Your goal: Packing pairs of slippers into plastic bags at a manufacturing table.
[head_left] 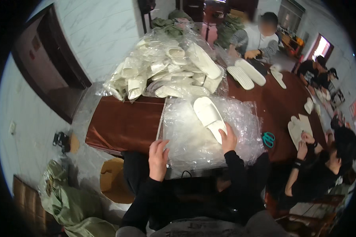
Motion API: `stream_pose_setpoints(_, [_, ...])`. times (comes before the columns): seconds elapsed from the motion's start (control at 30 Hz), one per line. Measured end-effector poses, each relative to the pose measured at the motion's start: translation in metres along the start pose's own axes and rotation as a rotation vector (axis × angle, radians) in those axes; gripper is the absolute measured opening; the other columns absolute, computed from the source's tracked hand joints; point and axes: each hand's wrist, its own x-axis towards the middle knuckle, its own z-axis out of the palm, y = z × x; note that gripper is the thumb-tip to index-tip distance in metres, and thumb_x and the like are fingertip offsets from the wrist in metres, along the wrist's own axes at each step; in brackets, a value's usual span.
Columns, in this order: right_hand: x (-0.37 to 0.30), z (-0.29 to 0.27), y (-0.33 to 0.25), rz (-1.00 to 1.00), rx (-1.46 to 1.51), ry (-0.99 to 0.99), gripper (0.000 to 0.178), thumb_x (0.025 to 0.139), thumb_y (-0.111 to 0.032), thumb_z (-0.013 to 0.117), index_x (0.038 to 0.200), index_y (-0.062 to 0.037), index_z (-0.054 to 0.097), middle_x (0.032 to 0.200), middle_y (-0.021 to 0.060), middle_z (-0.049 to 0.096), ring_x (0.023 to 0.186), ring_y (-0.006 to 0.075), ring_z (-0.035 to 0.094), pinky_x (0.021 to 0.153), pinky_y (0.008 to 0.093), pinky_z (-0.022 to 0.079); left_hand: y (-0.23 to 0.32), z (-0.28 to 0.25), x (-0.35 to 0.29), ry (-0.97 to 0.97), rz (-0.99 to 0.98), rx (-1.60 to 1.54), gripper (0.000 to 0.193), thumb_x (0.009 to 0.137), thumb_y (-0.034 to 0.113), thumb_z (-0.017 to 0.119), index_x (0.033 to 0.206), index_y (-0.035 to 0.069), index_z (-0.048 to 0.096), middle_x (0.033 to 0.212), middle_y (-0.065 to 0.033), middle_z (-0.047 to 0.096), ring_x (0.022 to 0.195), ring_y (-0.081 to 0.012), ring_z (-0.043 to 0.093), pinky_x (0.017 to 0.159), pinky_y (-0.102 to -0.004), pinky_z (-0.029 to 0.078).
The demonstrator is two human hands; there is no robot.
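Observation:
A white slide slipper (206,111) lies over a stack of clear plastic bags (190,144) in front of me. My right hand (229,139) grips the slipper's near end, thumb on top and fingers at its right side. My left hand (158,160) is at the near left edge of the bags, fingers apart, with nothing in it. Beyond the bags rises a large heap of white slippers in clear plastic bags (172,75).
Teal-handled scissors (268,140) rest right of the bags on the brown-covered table (122,122). Loose white slippers (241,77) lie farther right. A co-worker (261,39) sits across, another (320,162) at right. A cardboard box (114,181) and green sacks (73,205) stand at lower left.

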Motion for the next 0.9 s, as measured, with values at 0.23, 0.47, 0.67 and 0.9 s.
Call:
stream_pose_setpoints(0.23, [0.010,-0.007,-0.031,0.054,0.026,-0.125,0.039,0.085,-0.018,0.065,0.122,-0.0106,0.057,0.112,0.0137,0.062,0.099,0.0337,0.061,0.081,0.0395,0.048,-0.045,0.071,0.012,-0.494,0.360,0.645,0.050,0.089,0.045,0.056,0.136,0.031,0.049,0.148,-0.0158,0.034,0.140,-0.0391,0.023,0.107,-0.0674,0.019])
stream_pose_setpoints(0.47, [0.014,-0.034,-0.097,-0.436,0.013,-0.406,0.033,0.087,-0.013,0.061,0.120,-0.0137,0.058,0.105,0.0094,0.064,0.092,0.0305,0.062,0.076,0.0381,0.050,-0.062,0.091,0.009,-0.694,0.214,0.540,0.057,0.089,0.056,0.050,0.142,0.039,0.039,0.154,-0.0166,0.022,0.142,-0.0423,0.015,0.104,-0.0731,0.009])
stream_pose_setpoints(0.67, [0.048,0.018,-0.021,-0.008,0.031,0.093,0.039,0.084,-0.016,0.065,0.122,-0.0142,0.056,0.107,0.0119,0.064,0.093,0.0329,0.062,0.079,0.0403,0.049,-0.064,0.089,0.007,-0.637,0.248,0.607,0.066,0.088,0.060,0.050,0.146,0.037,0.032,0.156,-0.0179,0.014,0.143,-0.0459,0.008,0.104,-0.0729,0.009])
stream_pose_setpoints(0.9, [-0.035,-0.033,-0.073,-0.213,0.040,-0.337,0.039,0.086,-0.016,0.064,0.124,-0.0109,0.057,0.117,0.0128,0.060,0.104,0.0274,0.061,0.082,0.0380,0.050,-0.078,0.091,0.005,-0.691,0.209,0.613,0.065,0.086,0.059,0.053,0.141,0.025,0.044,0.149,-0.0220,0.029,0.139,-0.0485,0.016,0.103,-0.0741,0.006])
